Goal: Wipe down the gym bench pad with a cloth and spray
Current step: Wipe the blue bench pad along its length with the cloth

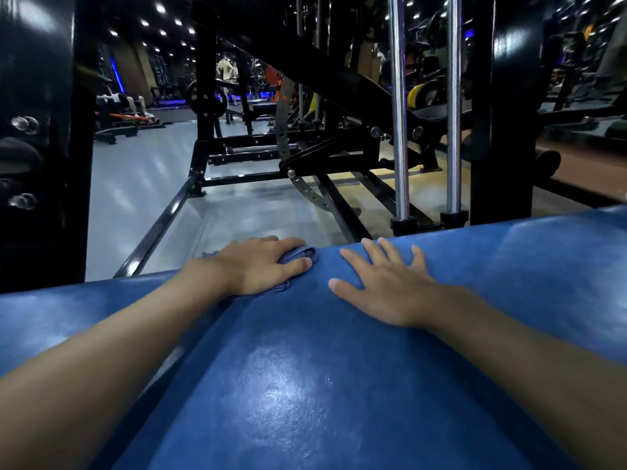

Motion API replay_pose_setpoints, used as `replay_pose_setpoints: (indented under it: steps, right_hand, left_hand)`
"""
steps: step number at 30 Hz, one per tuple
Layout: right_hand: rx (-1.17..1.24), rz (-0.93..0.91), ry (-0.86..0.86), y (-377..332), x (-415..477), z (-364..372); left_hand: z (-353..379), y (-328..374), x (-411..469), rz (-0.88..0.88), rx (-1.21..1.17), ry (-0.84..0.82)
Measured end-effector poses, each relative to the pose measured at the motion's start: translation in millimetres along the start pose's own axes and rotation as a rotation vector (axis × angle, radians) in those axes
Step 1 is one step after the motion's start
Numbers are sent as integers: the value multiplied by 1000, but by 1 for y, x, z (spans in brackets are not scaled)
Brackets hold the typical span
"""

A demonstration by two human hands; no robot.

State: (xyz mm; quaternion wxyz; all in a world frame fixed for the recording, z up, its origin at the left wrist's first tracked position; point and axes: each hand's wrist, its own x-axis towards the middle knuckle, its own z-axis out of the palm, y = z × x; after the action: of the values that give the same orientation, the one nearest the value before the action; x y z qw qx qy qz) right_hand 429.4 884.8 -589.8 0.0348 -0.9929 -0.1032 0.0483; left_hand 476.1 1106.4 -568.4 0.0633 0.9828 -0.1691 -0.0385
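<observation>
The blue bench pad (305, 385) is seen filling the lower half of the head view, its surface shiny under the ceiling lights. The cloth (299, 254), a dull blue close to the pad's own colour, is found at the far edge of the bench, left of the middle, and is pressed down there under the left hand (261, 266). A bunched fold of it is pinched between the outstretched thumb and the forefinger, and a crumpled hem is seen poking out below the heel of the palm. The remaining fingers (268, 239) of that hand are laid along the far edge above the fold; how far they curl over the edge cannot be told. The right hand (383, 290) is laid palm-down on the bare pad just beside the cloth but apart from it, its fingers straight and spread, with nothing held. Beyond the bench, a grey floor (142, 184), a black machine frame (339, 201) and two upright chrome rods (398, 113) are seen, and a person (127, 100) is seen far back on the left.
</observation>
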Motion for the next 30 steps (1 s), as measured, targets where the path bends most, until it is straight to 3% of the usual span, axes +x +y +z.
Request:
replay_pose_setpoints:
  steps: [8, 16, 23, 26, 30]
  right_hand:
    - [11, -4, 7, 2, 3, 1]
    - [43, 30, 22, 4, 2, 0]
    - [52, 73, 23, 0, -4, -5]
    - [35, 85, 38, -25, -5, -11]
    - [75, -35, 28, -77, -4, 2]
  left_hand:
    - [1, 34, 20, 57, -70, 28]
    - [3, -1, 8, 104, -48, 4]
    - [-10, -60, -38, 46, -9, -34]
    - [-14, -85, -59, 10, 37, -44]
    - [-11, -88, -60, 5, 4, -27]
